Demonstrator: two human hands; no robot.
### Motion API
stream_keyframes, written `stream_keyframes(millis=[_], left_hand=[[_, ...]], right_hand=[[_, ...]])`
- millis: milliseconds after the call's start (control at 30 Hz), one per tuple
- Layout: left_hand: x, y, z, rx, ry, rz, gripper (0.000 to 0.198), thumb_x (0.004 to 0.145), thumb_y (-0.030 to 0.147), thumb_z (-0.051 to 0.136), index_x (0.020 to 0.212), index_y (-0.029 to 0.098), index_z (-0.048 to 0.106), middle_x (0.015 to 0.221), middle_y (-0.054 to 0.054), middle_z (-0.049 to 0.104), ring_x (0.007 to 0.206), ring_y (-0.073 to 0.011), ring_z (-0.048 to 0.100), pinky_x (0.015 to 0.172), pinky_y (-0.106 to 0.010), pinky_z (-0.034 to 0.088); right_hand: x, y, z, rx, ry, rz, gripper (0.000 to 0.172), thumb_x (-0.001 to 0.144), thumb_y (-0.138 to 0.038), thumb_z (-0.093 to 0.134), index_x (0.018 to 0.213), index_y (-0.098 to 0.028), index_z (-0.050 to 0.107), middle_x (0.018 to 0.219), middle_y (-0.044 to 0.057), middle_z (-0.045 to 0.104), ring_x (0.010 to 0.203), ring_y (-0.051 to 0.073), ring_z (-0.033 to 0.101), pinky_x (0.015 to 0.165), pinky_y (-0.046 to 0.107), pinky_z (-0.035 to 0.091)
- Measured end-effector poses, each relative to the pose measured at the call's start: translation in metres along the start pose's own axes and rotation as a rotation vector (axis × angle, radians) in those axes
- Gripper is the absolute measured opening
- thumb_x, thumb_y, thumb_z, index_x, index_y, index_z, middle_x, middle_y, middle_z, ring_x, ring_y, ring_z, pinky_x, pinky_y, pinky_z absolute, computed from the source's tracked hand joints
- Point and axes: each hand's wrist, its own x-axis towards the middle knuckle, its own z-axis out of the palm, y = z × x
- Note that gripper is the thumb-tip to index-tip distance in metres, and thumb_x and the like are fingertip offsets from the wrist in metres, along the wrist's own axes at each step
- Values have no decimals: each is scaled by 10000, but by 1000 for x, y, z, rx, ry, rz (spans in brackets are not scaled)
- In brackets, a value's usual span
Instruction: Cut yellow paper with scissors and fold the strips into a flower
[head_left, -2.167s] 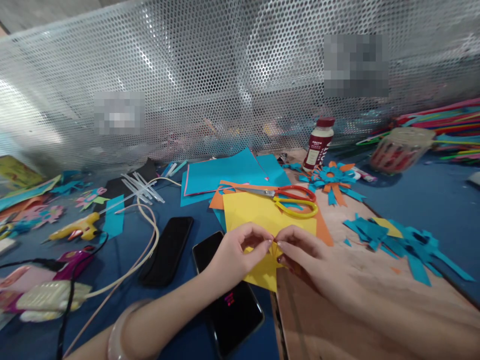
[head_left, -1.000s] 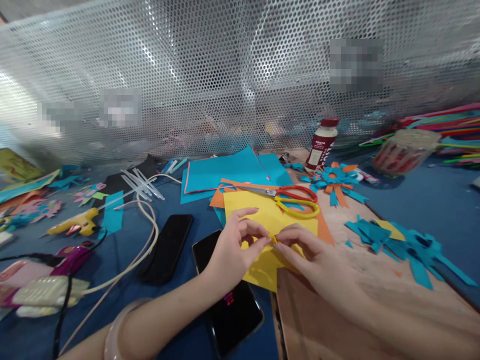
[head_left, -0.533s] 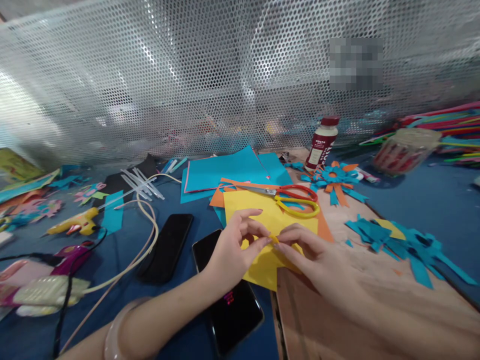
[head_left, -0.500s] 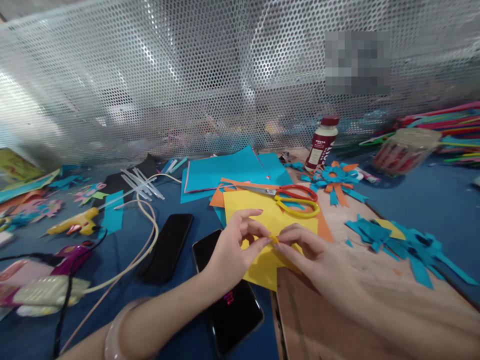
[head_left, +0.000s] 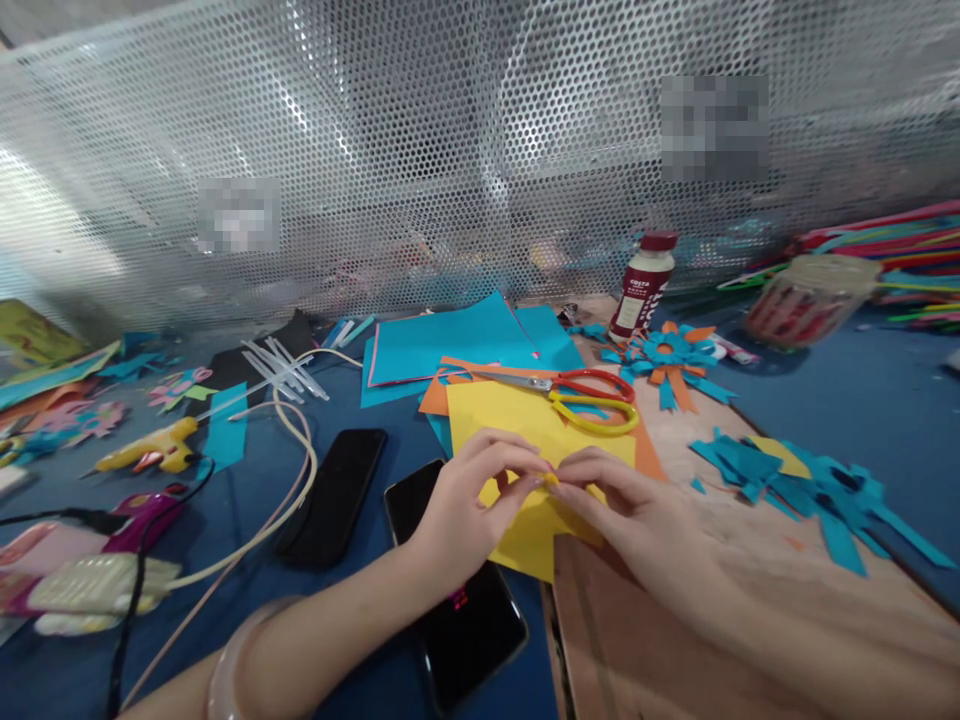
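Above a yellow sheet (head_left: 525,535), my left hand (head_left: 480,500) and my right hand (head_left: 626,500) meet at the fingertips. Both pinch a small yellow paper piece (head_left: 551,480), which the fingers partly cover. Scissors (head_left: 592,385) with one red and one yellow handle lie on the top edge of the yellow sheet. Orange paper (head_left: 647,450) shows under that sheet, and blue sheets (head_left: 450,335) lie behind it.
Two black phones (head_left: 334,495) lie by my left forearm. Yellow glue gun (head_left: 154,445), cables and glue sticks (head_left: 285,368) are at left. A bottle (head_left: 643,290), a tilted jar (head_left: 810,305) and blue paper cutouts (head_left: 810,490) are at right. Perforated metal (head_left: 420,140) stands behind.
The fingers of my left hand have shifted, with the index finger now stretched over to the small yellow piece. My right hand has barely moved.
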Motion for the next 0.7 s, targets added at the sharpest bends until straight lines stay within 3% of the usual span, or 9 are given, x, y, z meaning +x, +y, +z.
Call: stream_keyframes(millis=[400,700], left_hand=[[-2,-6,-8,223,-80,227,215,842,115,506,968,223,641,993,-57,595,936,-135,588,823,-283,508],[-2,-2,-9,211,-72,238,217,834,93,515,966,212,640,976,-54,612,926,-132,594,821,-277,512]], right_hand=[[-2,4,1,-49,41,-107,143,833,-361,553,819,-244,634,840,16,638,806,162,595,750,289,488],[-3,3,1,-65,61,-126,114,838,-331,553,812,-247,625,863,4,641,832,151,598,745,264,486]])
